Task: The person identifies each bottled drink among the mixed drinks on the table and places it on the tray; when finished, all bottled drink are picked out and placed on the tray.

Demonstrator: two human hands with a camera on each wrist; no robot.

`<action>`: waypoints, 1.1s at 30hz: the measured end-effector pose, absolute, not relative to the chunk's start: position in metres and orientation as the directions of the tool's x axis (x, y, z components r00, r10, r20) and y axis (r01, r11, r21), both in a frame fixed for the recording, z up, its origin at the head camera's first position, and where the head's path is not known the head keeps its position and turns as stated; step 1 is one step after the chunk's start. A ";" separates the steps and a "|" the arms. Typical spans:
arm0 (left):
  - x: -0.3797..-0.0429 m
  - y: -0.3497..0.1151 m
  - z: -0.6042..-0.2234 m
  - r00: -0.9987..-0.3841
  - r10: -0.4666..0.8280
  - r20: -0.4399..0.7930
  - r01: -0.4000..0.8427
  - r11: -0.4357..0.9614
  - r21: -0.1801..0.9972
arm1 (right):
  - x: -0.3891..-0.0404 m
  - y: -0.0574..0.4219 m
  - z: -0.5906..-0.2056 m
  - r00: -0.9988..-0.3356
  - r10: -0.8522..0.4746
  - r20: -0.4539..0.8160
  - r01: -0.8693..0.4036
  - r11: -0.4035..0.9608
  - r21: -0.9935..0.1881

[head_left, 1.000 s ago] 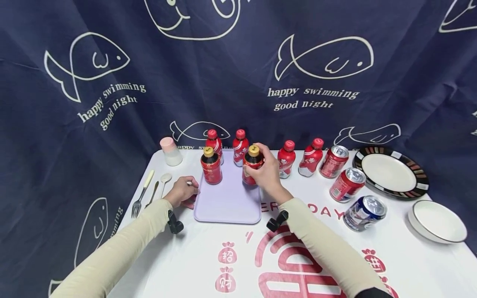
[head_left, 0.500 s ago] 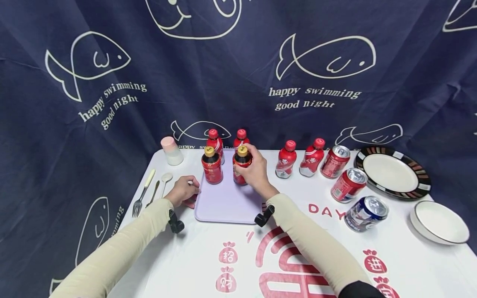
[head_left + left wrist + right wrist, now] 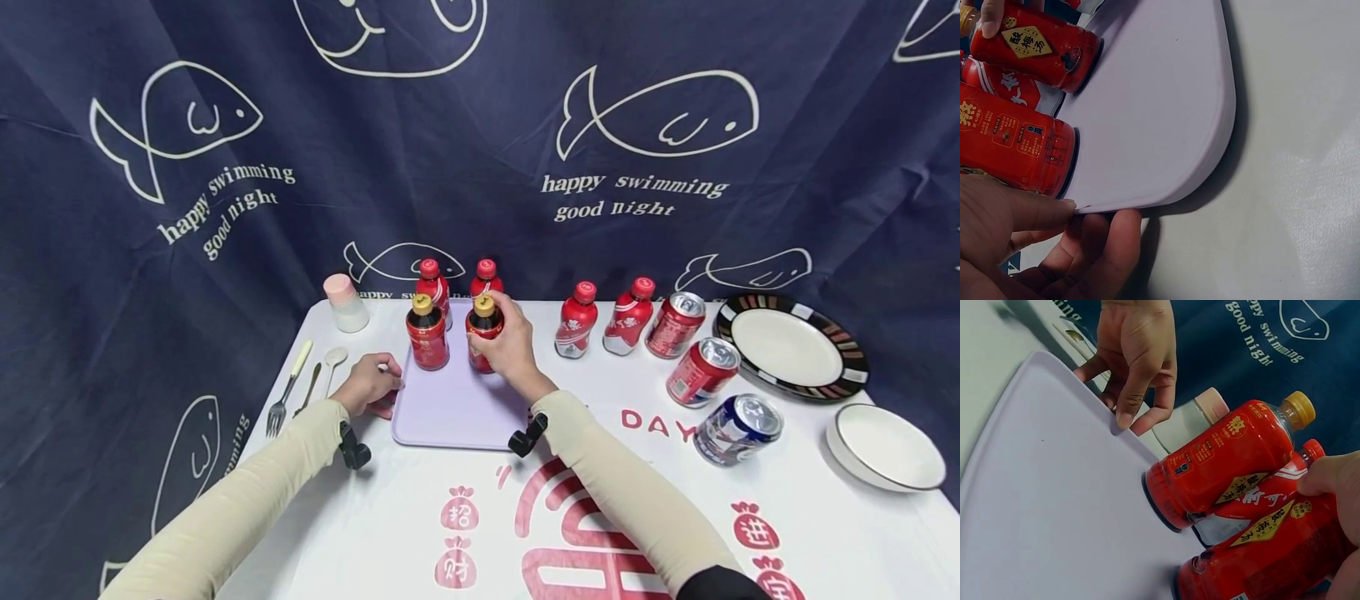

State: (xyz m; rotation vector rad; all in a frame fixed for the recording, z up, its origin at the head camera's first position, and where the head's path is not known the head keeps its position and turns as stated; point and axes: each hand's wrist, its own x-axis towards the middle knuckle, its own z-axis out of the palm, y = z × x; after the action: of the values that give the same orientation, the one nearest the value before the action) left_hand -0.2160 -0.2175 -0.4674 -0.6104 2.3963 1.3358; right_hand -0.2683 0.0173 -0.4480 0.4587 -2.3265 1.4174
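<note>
My left hand [image 3: 369,383] pinches the left rim of a lavender tray [image 3: 457,412], thumb on top and fingers underneath. With my right hand [image 3: 516,343] I grip a gold-capped red drink bottle [image 3: 486,325] that stands upright on the tray. To its left on the tray stands a matching gold-capped bottle [image 3: 427,342], near my left thumb in the left wrist view. Behind these two are a red-capped bottle [image 3: 435,287] and another red-capped bottle [image 3: 486,273], the latter mostly hidden.
Right of the tray stand two more red-capped bottles [image 3: 576,321], red cans [image 3: 697,373] and a blue can [image 3: 737,430]. Farther right lie a dark-rimmed plate [image 3: 825,392] and a white bowl [image 3: 862,462]. A fork [image 3: 288,387], spoons and a pink-lidded jar [image 3: 347,308] are on the left.
My right hand has moved left with the gold-capped bottle, bringing it closer to its match and in front of a red-capped bottle. My left hand stays at the tray's rim.
</note>
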 end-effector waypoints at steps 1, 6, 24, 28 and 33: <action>-0.216 -0.217 -0.468 -0.854 -0.206 -0.477 -0.515 0.470 0.717 | -0.268 0.017 -0.448 -0.874 -0.082 0.479 -0.464 0.437 -0.771; -0.216 -0.218 -0.468 -0.860 -0.194 -0.472 -0.505 0.460 0.730 | -0.268 0.020 -0.448 -0.865 -0.103 0.491 -0.483 0.432 -0.762; -0.214 -0.218 -0.468 -0.872 -0.179 -0.456 -0.483 0.461 0.744 | -0.263 0.080 -0.421 -0.662 0.135 0.737 -0.662 0.355 -0.660; -0.213 -0.218 -0.466 -0.873 -0.179 -0.454 -0.481 0.466 0.742 | -0.267 0.104 -0.411 -0.574 0.217 0.790 -0.679 0.414 -0.607; -0.212 -0.218 -0.466 -0.874 -0.169 -0.456 -0.478 0.467 0.744 | -0.273 0.127 -0.409 -0.567 0.274 0.777 -0.624 0.474 -0.622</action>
State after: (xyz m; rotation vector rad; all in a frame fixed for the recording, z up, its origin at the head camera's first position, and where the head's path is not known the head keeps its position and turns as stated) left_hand -0.2120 -0.2177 -0.4662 -0.5496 2.4010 1.3677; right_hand -0.2729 0.1272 -0.4086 0.2962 -1.8077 1.2336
